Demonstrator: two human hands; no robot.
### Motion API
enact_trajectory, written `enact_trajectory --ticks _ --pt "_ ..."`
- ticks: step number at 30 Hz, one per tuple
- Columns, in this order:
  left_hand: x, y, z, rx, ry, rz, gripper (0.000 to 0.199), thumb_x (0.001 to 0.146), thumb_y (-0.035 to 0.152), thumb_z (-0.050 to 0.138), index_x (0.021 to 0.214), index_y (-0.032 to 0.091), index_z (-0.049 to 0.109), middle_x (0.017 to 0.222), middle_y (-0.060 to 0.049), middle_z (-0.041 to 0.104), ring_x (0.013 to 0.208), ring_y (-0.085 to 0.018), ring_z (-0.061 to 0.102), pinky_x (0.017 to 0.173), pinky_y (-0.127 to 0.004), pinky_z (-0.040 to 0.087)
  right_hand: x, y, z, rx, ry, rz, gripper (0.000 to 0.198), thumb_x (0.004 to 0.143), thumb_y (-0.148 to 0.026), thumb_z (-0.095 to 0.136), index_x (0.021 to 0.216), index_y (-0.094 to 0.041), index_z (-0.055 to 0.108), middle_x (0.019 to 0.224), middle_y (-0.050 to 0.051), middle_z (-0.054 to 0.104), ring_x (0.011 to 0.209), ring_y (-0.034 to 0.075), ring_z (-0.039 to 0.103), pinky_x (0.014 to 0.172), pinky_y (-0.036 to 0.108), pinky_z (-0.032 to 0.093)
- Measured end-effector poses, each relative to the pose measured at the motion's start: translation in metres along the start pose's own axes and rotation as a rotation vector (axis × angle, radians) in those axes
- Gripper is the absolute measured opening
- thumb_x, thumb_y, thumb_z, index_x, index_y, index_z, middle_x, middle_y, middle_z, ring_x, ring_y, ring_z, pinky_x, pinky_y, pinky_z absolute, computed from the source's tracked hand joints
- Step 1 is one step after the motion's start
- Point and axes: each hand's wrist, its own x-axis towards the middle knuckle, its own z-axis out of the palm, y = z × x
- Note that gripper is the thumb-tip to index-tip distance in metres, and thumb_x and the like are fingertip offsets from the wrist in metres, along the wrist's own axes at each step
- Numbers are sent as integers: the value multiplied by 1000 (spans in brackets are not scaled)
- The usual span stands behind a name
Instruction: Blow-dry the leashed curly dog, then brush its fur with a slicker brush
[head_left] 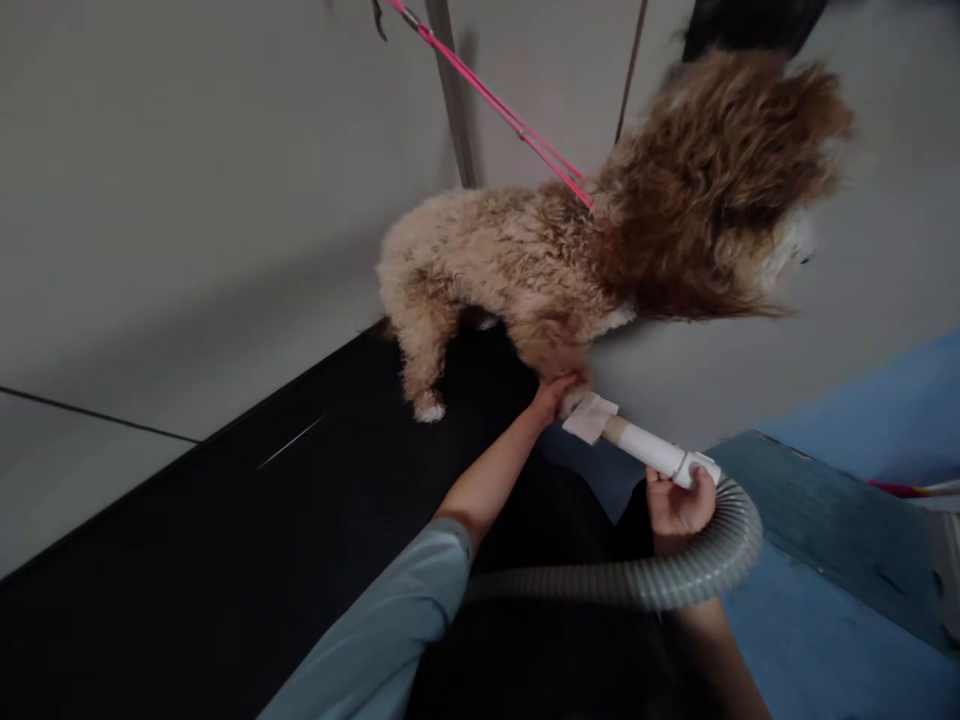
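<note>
Grey wall point(187, 150) fills the space on the far side of the dog, and a black tabletop point(172, 530) stretches under its feet and out past its rump. Blue floor point(795, 610) shows on your side of the dog, beyond its chest and lower down. Your dog point(495, 240) itself stands side-on to you, head to the right, the long hair there blurred. Below the dog's head, nearer you, is a teal board point(840, 520). From under your left forearm a ribbed grey hose point(630, 582) loops round, on your side of the dog, into a white tube point(652, 450). A pink lead point(487, 90) runs from the dog's neck up and back over its rump.

Your right hand point(681, 505), just nearer you than the dog's front legs, is closed about the tube's collar, thumb on top. Your left hand point(553, 398) is curled low on the dog's near front leg, fingers wrapped in close; their far ends are hidden. At the tube's end, a flat pale nozzle point(591, 418) sits right by the front paw point(574, 402); whether they touch, you can't tell.

You seem to be midway through working the nozzle over that paw. Next calls for a gentle, steady leg hold and small turns of the right wrist.
</note>
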Motion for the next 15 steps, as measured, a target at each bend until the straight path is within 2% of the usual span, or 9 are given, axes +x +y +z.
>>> enact_trajectory --ticks 3,8,10,12,14,15 --pt "6 3 -14 -3 -37 36 33 60 13 92 91 15 80 96 -10 83 107 -31 77 107 -45 55 3 13 16 -34 13 28 22 77 -27 72 99 -29 68 95 -3 78 91 17 81 78 36 72" --pt "12 14 -43 135 -61 70 39 58 20 95 94 16 81 99 -12 82 107 -32 75 110 -48 53 11 39 27 -194 -89 30 18 79 -31 70 97 -34 67 93 1 77 97 22 79 80 41 70" --pt "7 29 -63 274 -23 207 39 62 22 93 98 17 79 110 -12 81 119 -33 72 118 -49 48 13 52 24 -196 -99 69 22 77 -33 72 98 -33 66 91 0 77 93 22 79 77 41 70" --pt "-3 56 -92 483 133 469 35 69 23 89 102 20 78 126 -14 76 134 -33 64 125 -46 40 11 70 22 -184 -105 131 26 76 -36 75 99 -30 65 89 -1 77 88 21 79 72 39 70" --pt "-13 93 -129 655 405 751 42 72 22 88 112 19 76 141 -17 68 148 -33 52 130 -43 32 4 95 28 -205 -109 199 24 77 -36 75 98 -29 65 89 0 77 85 22 79 71 37 70" --pt "-15 113 -148 700 567 842 51 72 22 88 120 18 73 147 -20 63 153 -34 46 131 -43 30 0 110 36 -210 -104 238 23 78 -36 75 97 -28 64 89 0 77 85 21 79 71 36 69"
